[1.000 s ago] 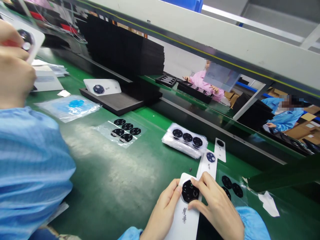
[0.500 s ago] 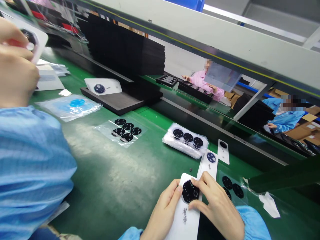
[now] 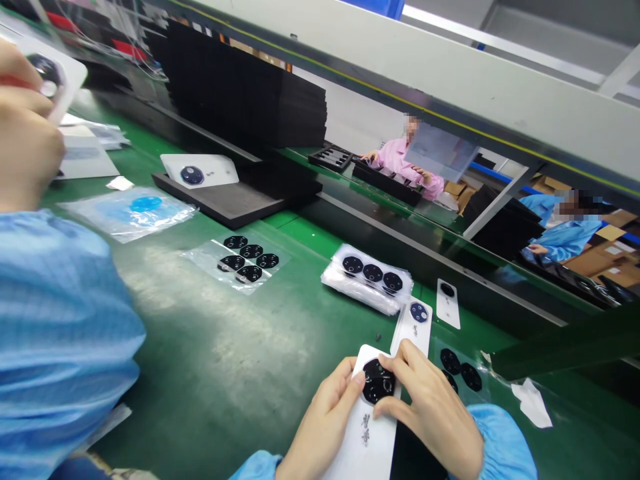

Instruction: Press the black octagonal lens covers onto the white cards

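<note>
My left hand (image 3: 323,417) grips the left edge of a white phone back panel (image 3: 373,453) with dark lettering. A black octagonal camera lens cover (image 3: 379,381) lies at the panel's top end. My left thumb touches its left side. My right hand (image 3: 433,407) is closed around its right side, thumb below and fingertips above. Just beyond, another white panel (image 3: 414,328) with an octagonal camera area lies partly behind my right hand. To the right, loose black lens covers (image 3: 470,377) lie on clear film, partly hidden by that hand.
A co-worker's hand (image 3: 25,133) at left holds another white panel. On the green bench (image 3: 200,380) are a stack of bagged lens covers (image 3: 370,283), a sheet of several covers (image 3: 245,260), a black foam tray (image 3: 245,210) and a paper scrap (image 3: 533,403). Further workers sit behind.
The view has shifted slightly, so everything sits a little further left. Both my hands keep nearly the same hold on the panel and lens cover.
</note>
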The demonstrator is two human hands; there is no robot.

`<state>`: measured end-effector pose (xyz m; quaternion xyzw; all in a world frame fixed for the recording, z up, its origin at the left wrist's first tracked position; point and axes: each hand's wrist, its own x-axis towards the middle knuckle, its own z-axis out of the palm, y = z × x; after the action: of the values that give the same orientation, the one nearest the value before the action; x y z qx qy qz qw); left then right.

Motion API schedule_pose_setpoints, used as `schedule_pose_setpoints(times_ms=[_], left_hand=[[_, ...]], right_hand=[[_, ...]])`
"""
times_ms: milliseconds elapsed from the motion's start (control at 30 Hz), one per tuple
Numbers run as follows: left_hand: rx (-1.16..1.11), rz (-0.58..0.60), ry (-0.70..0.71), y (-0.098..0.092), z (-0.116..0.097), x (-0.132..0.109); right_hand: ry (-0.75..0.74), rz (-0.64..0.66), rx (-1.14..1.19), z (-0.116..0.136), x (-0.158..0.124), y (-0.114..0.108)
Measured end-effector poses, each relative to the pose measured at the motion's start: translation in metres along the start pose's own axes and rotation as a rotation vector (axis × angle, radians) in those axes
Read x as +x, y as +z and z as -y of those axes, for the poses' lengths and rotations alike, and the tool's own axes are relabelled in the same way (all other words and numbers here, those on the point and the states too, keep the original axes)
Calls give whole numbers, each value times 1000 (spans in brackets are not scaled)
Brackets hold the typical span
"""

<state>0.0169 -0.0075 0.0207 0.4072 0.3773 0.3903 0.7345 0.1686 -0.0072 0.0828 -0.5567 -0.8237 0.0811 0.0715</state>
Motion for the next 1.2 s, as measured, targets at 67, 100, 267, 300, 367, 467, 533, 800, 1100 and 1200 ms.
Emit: schedule_pose_setpoints(times_ms=[67,100,267,300,367,467,533,800,1100,1200], left_hand=[[-20,7,1,0,-1,0],[-27,13,4,0,-1,0],[-44,42,10,-1,1,3],[-47,42,12,-2,2,4],[-57,46,18,-3,6,5],[-79,51,20,-2,9,6],[-90,57,17,-2,8,5],[-101,46,3,-2,6,4],[-45,32,45,1,6,2],[45,-1,67,0,5,1]], right_hand=[[11,17,0,0,0,-1],[15,26,-1,1,1,-2],[26,54,0,0,2,-5],[24,53,6,0,2,-5],[15,45,18,-2,2,-5],[-5,10,44,-6,1,-3],[-20,-23,94,-8,0,-2],[129,-218,505,-20,-14,8],[475,-196,1322,-4,-29,42],[514,-227,1417,4,-28,45]])
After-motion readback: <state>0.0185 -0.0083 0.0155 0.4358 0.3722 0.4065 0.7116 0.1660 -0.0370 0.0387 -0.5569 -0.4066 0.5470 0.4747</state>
